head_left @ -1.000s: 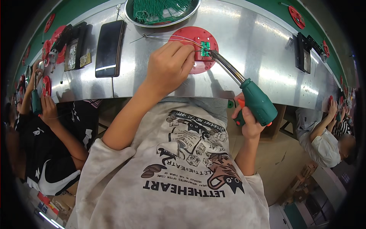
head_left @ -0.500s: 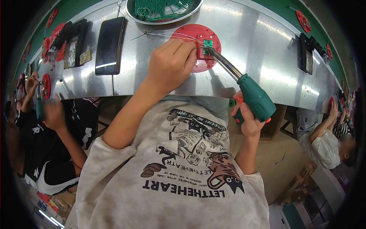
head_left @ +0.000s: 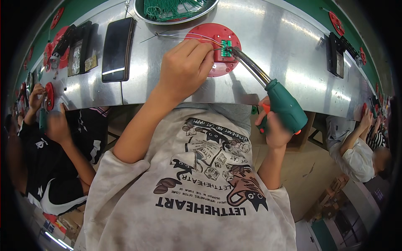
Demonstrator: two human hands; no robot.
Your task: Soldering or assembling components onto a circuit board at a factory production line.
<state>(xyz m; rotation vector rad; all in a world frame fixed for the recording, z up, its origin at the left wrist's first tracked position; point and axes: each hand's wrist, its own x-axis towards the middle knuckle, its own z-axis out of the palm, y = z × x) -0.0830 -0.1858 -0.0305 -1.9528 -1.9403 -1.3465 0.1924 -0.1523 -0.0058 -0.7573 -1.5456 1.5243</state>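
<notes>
My right hand (head_left: 274,127) grips a green soldering gun (head_left: 287,104) with an orange trigger. Its long metal barrel slants up to the left, and the tip rests at a small green circuit board (head_left: 226,43). That board sits on a raised block of a round red plastic disc (head_left: 199,32), which lies on the metal table. Over the disc's left part, my left hand (head_left: 184,69) is closed in a pinch on a thin green wire (head_left: 218,49) whose end reaches the board beside the tip. Pale thin wires (head_left: 180,34) run left from the board.
A metal bowl (head_left: 176,22) of green wires stands at the far edge. To the left lie a black phone (head_left: 117,50) and a dark soldering stand (head_left: 78,50); another dark stand (head_left: 336,56) is at right. Co-workers with red discs sit on both sides.
The whole view has shifted slightly. The soldering gun's tip stays at the circuit board, and its handle sits a little farther right. My left hand keeps its pinch.
</notes>
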